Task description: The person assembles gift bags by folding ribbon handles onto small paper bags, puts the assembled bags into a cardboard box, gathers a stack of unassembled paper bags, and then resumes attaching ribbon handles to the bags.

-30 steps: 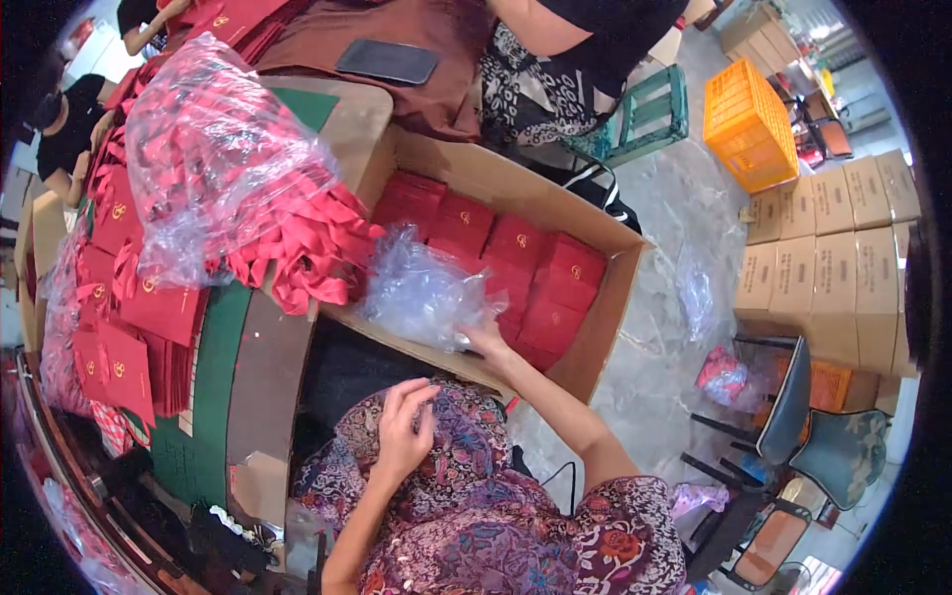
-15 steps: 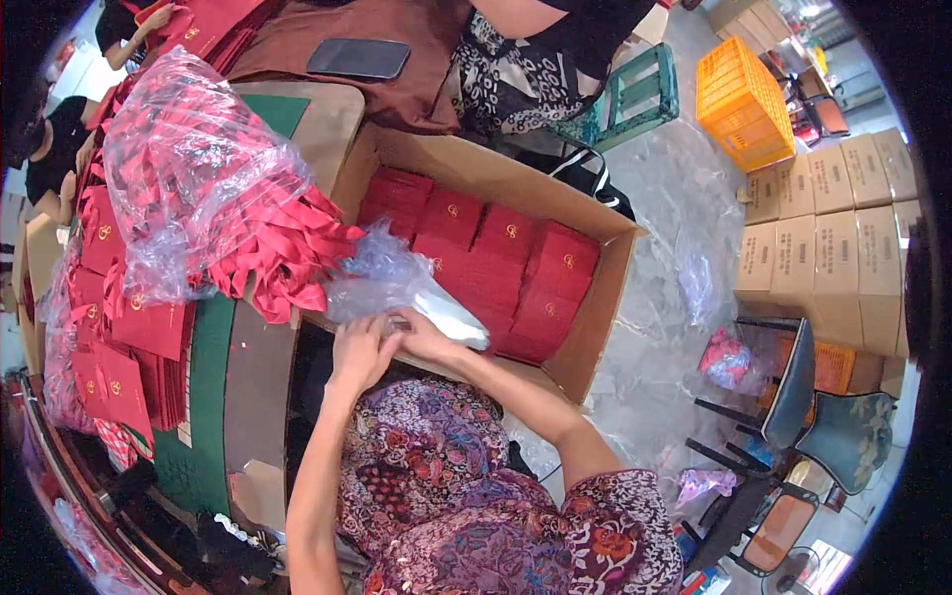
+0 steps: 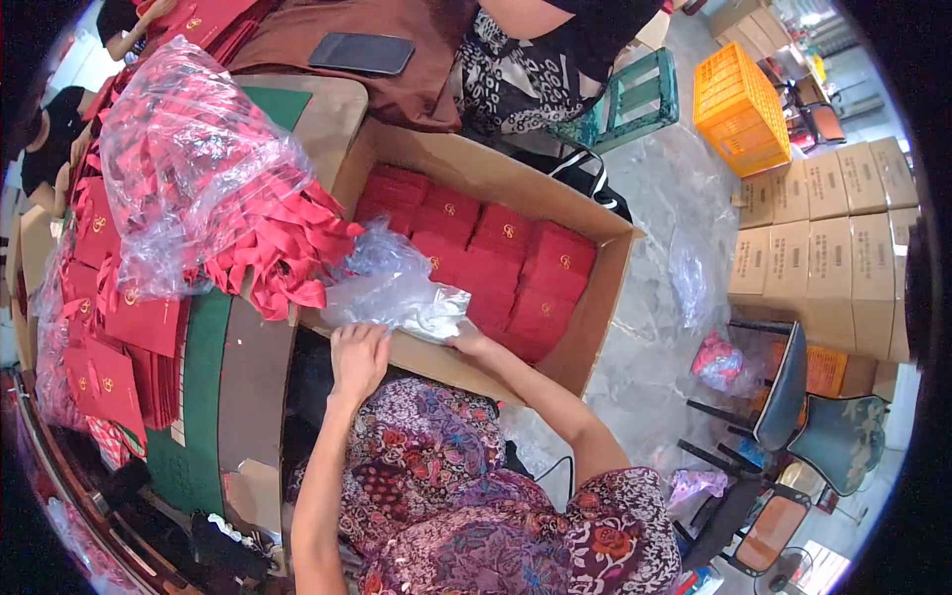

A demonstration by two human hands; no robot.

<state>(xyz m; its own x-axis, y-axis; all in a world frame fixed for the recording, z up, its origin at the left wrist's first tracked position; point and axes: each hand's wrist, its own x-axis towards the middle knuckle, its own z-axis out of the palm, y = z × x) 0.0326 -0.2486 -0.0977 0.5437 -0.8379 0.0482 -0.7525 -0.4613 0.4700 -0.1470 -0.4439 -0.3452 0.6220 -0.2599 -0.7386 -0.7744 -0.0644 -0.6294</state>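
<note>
A clear plastic bag [image 3: 382,297] lies over the near left corner of an open cardboard box [image 3: 585,357]. My left hand [image 3: 359,359] is closed on the bag's near edge, fingers bent over it. My right hand [image 3: 470,340] is at the bag's crumpled, shiny right end, and the plastic hides its fingers. Inside the box stand several stacks of red pouches [image 3: 496,233] with gold emblems. Left of the box, a large clear bag full of red ribbon straps [image 3: 233,188] spills some of its straps toward the box.
Red bags [image 3: 139,322] are piled on the green-topped table [image 3: 210,387] at left. A phone [image 3: 362,54] lies on brown cloth. Another person sits beyond the box. Orange crate [image 3: 742,109], stacked cartons [image 3: 818,238] and chairs [image 3: 838,441] stand at right.
My right hand has moved right, away from my left hand, to the far end of the plastic bag. The bag's right end has bunched up. My left hand has barely moved.
</note>
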